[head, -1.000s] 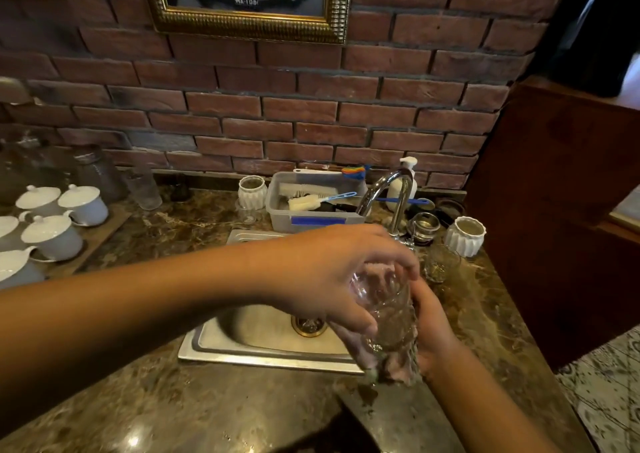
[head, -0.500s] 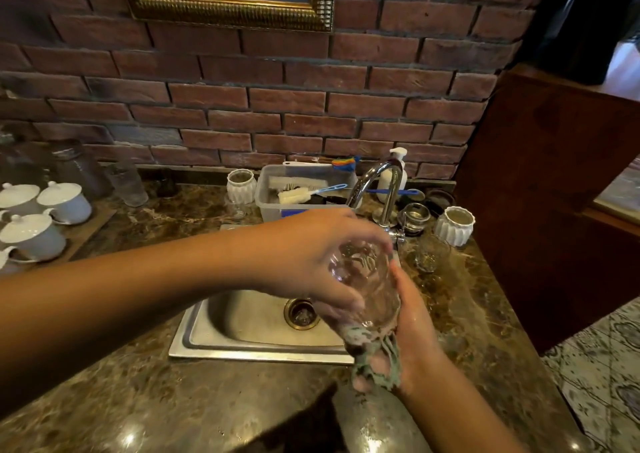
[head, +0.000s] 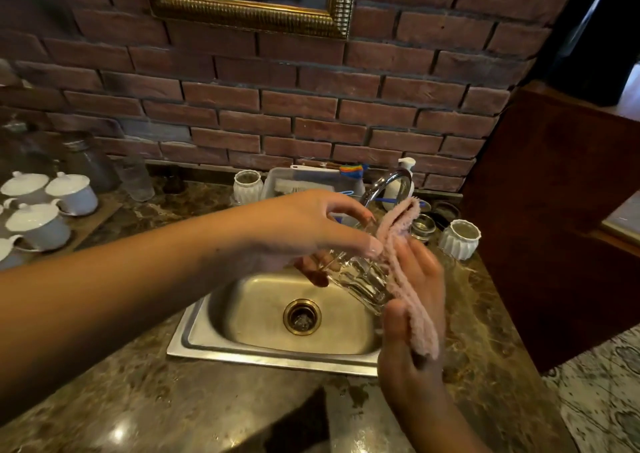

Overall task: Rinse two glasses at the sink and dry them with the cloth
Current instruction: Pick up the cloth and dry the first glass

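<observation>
Over the right side of the steel sink (head: 207, 335) my left hand (head: 304, 234) grips a clear faceted glass (head: 360, 279), tilted with one end toward my right palm. My right hand (head: 412, 300) holds a pale pink cloth (head: 405, 265) against the glass, thumb pinching the cloth's lower end. The cloth's upper end sticks up past the glass. A second clear glass (head: 446, 265) stands on the counter behind my right hand, mostly hidden.
The chrome tap (head: 384, 182) curves over the sink's back edge. Behind it are a grey tub of brushes (head: 304, 179), a soap pump (head: 405, 168), two white ribbed cups (head: 460, 238) and a small jar. White lidded cups (head: 69, 193) and tall glasses stand at left. A wooden panel rises at right.
The cloth has come up from below the glass to lie along its right side. The glass has tipped from upright to slanted, and the sink drain now shows.
</observation>
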